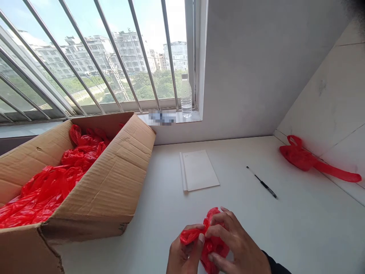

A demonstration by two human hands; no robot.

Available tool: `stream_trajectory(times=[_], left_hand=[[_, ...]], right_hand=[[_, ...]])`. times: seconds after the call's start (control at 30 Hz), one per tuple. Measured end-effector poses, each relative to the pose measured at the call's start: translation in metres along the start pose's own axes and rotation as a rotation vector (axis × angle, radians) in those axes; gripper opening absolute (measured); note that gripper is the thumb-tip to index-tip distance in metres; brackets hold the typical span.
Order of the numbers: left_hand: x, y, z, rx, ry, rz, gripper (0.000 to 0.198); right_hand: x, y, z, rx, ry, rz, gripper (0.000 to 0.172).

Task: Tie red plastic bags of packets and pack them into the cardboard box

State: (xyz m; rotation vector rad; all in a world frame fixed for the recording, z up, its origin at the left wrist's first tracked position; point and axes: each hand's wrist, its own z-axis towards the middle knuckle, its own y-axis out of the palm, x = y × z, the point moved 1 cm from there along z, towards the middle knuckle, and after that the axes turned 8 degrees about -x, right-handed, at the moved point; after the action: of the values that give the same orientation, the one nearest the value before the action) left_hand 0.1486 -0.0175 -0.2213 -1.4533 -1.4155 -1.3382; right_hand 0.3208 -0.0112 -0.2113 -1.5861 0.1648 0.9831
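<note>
Both of my hands are at the bottom middle, closed around a crumpled red plastic bag [209, 243] just above the white table [299, 228]. My left hand [182, 257] pinches the bag's left end with thumb and fingers. My right hand [236, 243] wraps over its right side, fingers curled. To the left stands an open cardboard box [114, 179] filled with several more red plastic bags [54, 182].
A white booklet [199, 170] and a black pen [262, 182] lie mid-table. Another red bag [310, 160], twisted long, lies at the far right against the tiled wall. A water bottle [186, 95] stands on the barred window's sill.
</note>
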Motion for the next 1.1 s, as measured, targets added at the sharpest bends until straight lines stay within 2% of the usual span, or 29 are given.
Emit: stream_trajectory(times=[0.17, 0.33, 0.5, 0.6, 0.7, 0.8, 0.9, 0.97, 1.0, 1.1], left_hand=[[-0.001, 0.003, -0.002, -0.048, 0.017, -0.044, 0.039], [-0.002, 0.004, -0.004, -0.084, 0.057, 0.11, 0.048], [-0.004, 0.0, -0.001, -0.044, 0.101, 0.203, 0.028], [-0.008, -0.007, 0.0, -0.022, 0.087, 0.266, 0.028], [-0.014, -0.015, -0.001, 0.015, 0.064, 0.388, 0.019], [-0.019, -0.017, -0.004, -0.005, 0.13, 0.455, 0.016], [-0.02, -0.013, -0.006, -0.01, 0.207, 0.469, 0.023], [-0.019, -0.01, -0.006, 0.015, 0.22, 0.468, 0.019], [-0.018, -0.009, -0.006, 0.027, 0.218, 0.455, 0.016], [-0.015, -0.009, -0.005, 0.03, 0.208, 0.409, 0.021]], right_hand=[[0.004, -0.002, 0.001, 0.034, 0.017, 0.038, 0.023], [0.002, -0.005, 0.001, 0.032, 0.089, 0.233, 0.014], [0.0, -0.021, 0.003, 0.049, 0.104, 0.43, 0.005], [-0.001, -0.036, 0.003, 0.111, 0.173, 0.557, 0.015], [-0.003, -0.047, 0.001, 0.222, 0.276, 0.647, 0.024], [-0.005, -0.05, -0.001, 0.271, 0.314, 0.701, 0.027], [-0.005, -0.044, -0.003, 0.207, 0.303, 0.757, 0.026], [-0.003, -0.038, -0.004, 0.129, 0.313, 0.74, 0.023], [-0.002, -0.035, -0.004, 0.08, 0.321, 0.705, 0.027], [0.003, -0.024, -0.001, -0.079, 0.298, 0.563, 0.06]])
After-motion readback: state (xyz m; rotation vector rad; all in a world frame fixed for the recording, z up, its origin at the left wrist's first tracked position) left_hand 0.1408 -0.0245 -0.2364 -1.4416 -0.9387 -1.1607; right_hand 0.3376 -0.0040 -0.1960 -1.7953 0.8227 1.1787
